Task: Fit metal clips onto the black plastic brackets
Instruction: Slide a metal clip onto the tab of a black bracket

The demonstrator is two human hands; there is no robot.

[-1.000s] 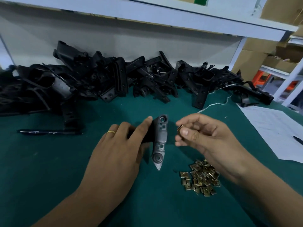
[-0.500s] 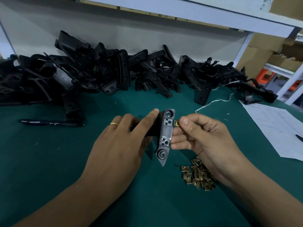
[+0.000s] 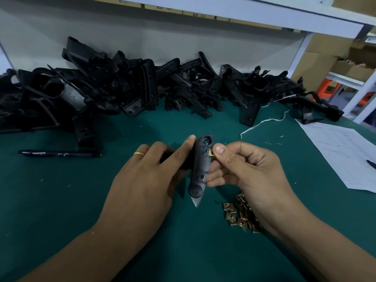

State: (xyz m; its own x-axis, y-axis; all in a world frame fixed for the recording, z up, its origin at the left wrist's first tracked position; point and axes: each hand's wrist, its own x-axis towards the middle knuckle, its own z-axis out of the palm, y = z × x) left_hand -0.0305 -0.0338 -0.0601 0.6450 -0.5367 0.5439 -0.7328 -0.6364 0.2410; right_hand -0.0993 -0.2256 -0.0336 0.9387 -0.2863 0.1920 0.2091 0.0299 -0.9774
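Note:
My left hand [image 3: 146, 178], with a gold ring, grips a black plastic bracket [image 3: 200, 169] upright above the green table, its pointed end toward me. My right hand [image 3: 246, 171] pinches a small brass-coloured metal clip [image 3: 211, 153] between thumb and fingers. The clip touches the bracket's right edge near its upper hole. A small heap of loose metal clips [image 3: 241, 215] lies on the table under my right wrist, partly hidden by it.
A long pile of black brackets [image 3: 142, 92] runs along the back wall. A black pen [image 3: 59, 153] lies at the left. A printed sheet [image 3: 343, 153] with another pen sits at the right. A white string [image 3: 264, 122] trails near the pile.
My right hand has brought the clip leftward from free air onto the bracket's right edge. The bracket has tilted slightly in my left hand.

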